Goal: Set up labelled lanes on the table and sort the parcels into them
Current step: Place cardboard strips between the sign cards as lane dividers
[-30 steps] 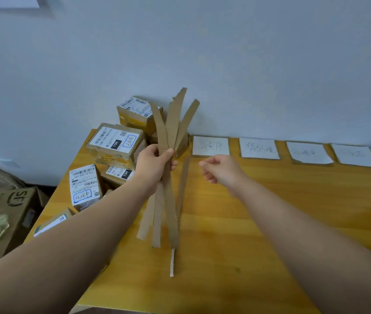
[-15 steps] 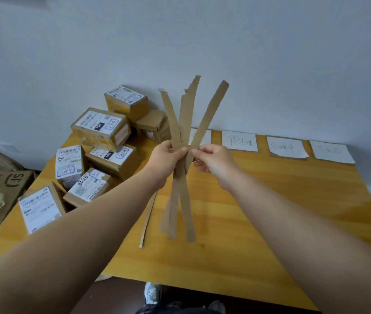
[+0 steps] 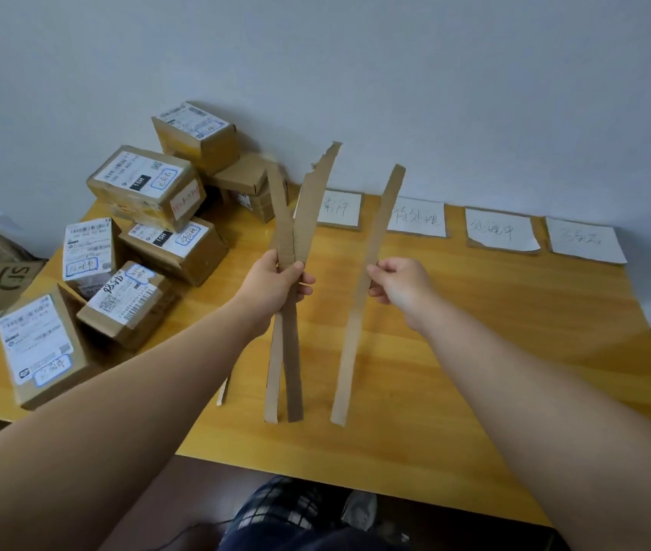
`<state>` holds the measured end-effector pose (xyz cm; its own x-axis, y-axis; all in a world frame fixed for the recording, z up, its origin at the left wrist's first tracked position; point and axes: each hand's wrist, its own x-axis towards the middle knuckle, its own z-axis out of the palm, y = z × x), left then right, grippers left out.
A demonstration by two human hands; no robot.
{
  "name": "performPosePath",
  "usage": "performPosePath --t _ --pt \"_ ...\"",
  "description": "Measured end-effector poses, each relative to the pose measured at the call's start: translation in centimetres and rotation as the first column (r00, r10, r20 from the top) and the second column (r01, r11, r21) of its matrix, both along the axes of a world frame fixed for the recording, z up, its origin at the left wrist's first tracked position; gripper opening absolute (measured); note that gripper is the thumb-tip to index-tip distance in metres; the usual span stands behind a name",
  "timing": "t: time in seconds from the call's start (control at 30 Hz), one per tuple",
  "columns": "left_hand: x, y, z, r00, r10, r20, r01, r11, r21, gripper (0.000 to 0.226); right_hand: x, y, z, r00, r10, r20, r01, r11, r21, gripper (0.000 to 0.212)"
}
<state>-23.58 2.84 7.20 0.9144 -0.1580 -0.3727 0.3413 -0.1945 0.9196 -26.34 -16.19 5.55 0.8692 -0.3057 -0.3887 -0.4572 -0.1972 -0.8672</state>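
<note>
Starting far left: brown cardboard box with black SF mark [image 3: 6, 274] down on the floor beside the tabletop. Next, pile of brown cardboard parcels with white shipping stickers [image 3: 145, 184] on the left end of the yellow wooden tabletop [image 3: 494, 351], several stacked, back ones close to the pale grey wall [image 3: 395, 73]. Thin pale cardboard sliver [image 3: 222, 391] flat on the tabletop, just beside the left forearm. Left hand [image 3: 276, 280] raised over the tabletop, fingers wrapped tight round a bundle of long brown cardboard strips [image 3: 308, 208]; strips crossing at the grip, fanned above and below, tallest with a torn top end. Lower ends near the tabletop; touching or not, cannot tell. Right hand [image 3: 399, 284] just right of it, apart from the left, thumb and fingers pinching a single long brown cardboard strip [image 3: 349, 351] at mid-length, near upright, top leaning right, clear of the bundle. Along the far edge by the wall, row of four white handwritten paper labels [image 3: 500, 230], flat, side by side with gaps; leftmost partly hidden behind the bundle. Writing not readable. Below the near edge: dark plaid trouser leg [image 3: 284, 507] and pale shoe [image 3: 359, 511].
</note>
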Motion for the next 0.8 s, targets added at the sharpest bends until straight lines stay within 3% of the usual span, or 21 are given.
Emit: performPosePath --t 0.27,0.53,0.67,0.8 --pt "3.7 0.7 -2.3 0.996 -0.015 -0.085 0.015 1.000 -0.004 0.021 2.2 -0.4 -4.6 0.982 -0.021 -0.188 0.019 1.000 -0.016 0.014" --pt "7.0 0.6 -5.4 0.986 -0.052 -0.158 0.052 0.999 -0.008 0.012 4.9 -0.2 -8.8 0.972 -0.057 -0.228 0.042 0.997 -0.071 0.019" --pt "8.7 0.4 -6.3 0.982 -0.151 -0.118 0.159 0.985 0.068 0.010 6.6 -0.5 -9.5 0.964 -0.086 -0.253 0.047 0.986 -0.158 0.027" --pt "10.1 0.1 -6.8 0.981 -0.152 -0.123 0.161 0.985 0.069 0.010 7.6 -0.6 -9.9 0.955 -0.125 -0.270 0.081 0.982 -0.171 0.026"
